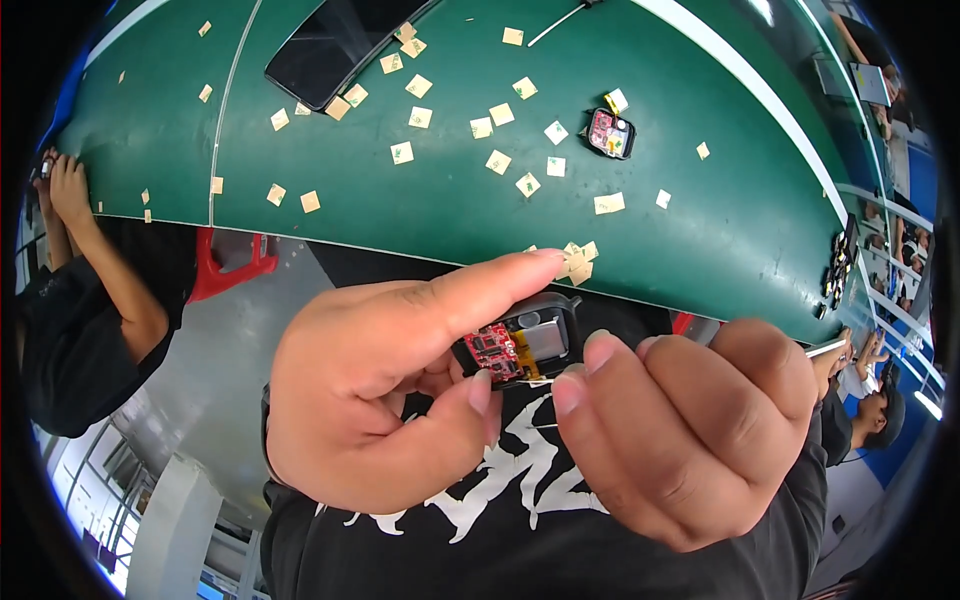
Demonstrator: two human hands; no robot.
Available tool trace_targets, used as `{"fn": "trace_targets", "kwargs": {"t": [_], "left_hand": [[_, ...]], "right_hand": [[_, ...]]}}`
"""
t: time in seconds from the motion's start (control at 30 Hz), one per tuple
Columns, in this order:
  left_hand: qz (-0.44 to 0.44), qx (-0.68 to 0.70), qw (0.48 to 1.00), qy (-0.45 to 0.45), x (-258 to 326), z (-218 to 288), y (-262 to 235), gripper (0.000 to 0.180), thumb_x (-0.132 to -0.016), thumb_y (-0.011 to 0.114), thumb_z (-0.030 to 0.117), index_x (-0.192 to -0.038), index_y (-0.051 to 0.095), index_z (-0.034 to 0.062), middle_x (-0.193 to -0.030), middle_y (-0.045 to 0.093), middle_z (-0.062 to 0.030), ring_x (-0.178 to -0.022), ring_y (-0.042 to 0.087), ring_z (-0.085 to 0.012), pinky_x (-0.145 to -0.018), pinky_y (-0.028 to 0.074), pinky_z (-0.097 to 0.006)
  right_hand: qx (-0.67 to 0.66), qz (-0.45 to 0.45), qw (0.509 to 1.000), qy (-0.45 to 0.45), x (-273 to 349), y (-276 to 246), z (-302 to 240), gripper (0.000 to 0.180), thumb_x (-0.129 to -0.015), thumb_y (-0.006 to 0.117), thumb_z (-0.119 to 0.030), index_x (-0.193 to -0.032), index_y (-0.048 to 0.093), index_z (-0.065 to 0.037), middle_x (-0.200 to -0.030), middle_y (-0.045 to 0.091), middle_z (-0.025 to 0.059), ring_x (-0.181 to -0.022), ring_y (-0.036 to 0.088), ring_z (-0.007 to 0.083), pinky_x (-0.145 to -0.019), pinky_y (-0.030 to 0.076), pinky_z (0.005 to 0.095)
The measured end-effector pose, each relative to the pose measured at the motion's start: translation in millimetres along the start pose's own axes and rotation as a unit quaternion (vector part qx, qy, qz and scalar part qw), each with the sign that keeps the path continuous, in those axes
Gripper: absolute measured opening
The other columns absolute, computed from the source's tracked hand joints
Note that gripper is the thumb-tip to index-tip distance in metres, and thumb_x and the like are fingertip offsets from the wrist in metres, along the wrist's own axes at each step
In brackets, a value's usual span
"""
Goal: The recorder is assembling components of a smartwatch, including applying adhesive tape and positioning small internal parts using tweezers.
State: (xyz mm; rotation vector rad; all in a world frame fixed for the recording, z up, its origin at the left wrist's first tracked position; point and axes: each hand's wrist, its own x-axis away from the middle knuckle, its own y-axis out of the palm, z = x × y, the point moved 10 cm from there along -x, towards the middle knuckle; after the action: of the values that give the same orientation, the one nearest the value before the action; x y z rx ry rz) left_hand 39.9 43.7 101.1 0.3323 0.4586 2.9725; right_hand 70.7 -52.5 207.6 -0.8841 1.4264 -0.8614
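Observation:
My left hand (360,370) grips a small black plastic housing (560,310) by its edges, above my lap at the table's near edge. Inside the open housing lie a red circuit board (490,350), a silver battery cell (545,340) and some amber tape (526,352). My right hand (700,430) is closed in a pinch beside the housing's lower right edge. A thin pale sliver shows near its fingertips, too small to name. A similar open housing (610,134) with a red board lies on the table.
Small square adhesive pieces (499,161) are scattered over the green table (350,190); some are piled near my left fingertip. A black phone-like device (335,50) and a thin screwdriver-like tool (556,24) lie farther back. Small black parts (838,270) are at the right. Other people work on both sides.

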Motion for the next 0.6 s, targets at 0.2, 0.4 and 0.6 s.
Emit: {"fn": "trace_targets", "kwargs": {"t": [0.2,0.4,0.6], "left_hand": [[0.003,-0.031,0.999,0.029,2.7,3.8,0.4,0.057,-0.094,0.047,-0.011,-0.149,0.039,-0.0173,-0.098,0.072,-0.0161,-0.067,0.064,-0.0067,-0.058,0.052,-0.021],[0.007,-0.027,0.999,0.018,1.1,2.7,1.0,0.057,-0.094,0.047,-0.01,-0.15,0.038,-0.0172,-0.101,0.072,-0.0166,-0.068,0.062,-0.0061,-0.059,0.051,-0.02],[0.005,-0.032,0.999,0.005,2.5,1.6,4.1,0.056,-0.095,0.046,-0.011,-0.15,0.039,-0.0162,-0.103,0.072,-0.0162,-0.068,0.062,-0.0055,-0.06,0.05,-0.019]], "right_hand": [[0.012,0.049,0.999,0.0,21.0,-1.8,-3.0,0.019,-0.064,0.079,-0.007,-0.082,0.075,-0.007,-0.083,0.07,0.0013,-0.073,0.058,0.0157,-0.054,0.032,0.0304],[0.018,0.04,0.998,0.043,-10.1,-0.7,-0.5,0.018,-0.064,0.081,-0.005,-0.08,0.074,-0.007,-0.082,0.068,0.0001,-0.073,0.058,0.0159,-0.054,0.033,0.0306],[-0.006,0.055,0.998,0.044,-2.5,0.9,0.6,0.018,-0.065,0.08,-0.003,-0.082,0.074,-0.004,-0.081,0.067,0.0024,-0.072,0.058,0.0164,-0.052,0.032,0.0313]]}}
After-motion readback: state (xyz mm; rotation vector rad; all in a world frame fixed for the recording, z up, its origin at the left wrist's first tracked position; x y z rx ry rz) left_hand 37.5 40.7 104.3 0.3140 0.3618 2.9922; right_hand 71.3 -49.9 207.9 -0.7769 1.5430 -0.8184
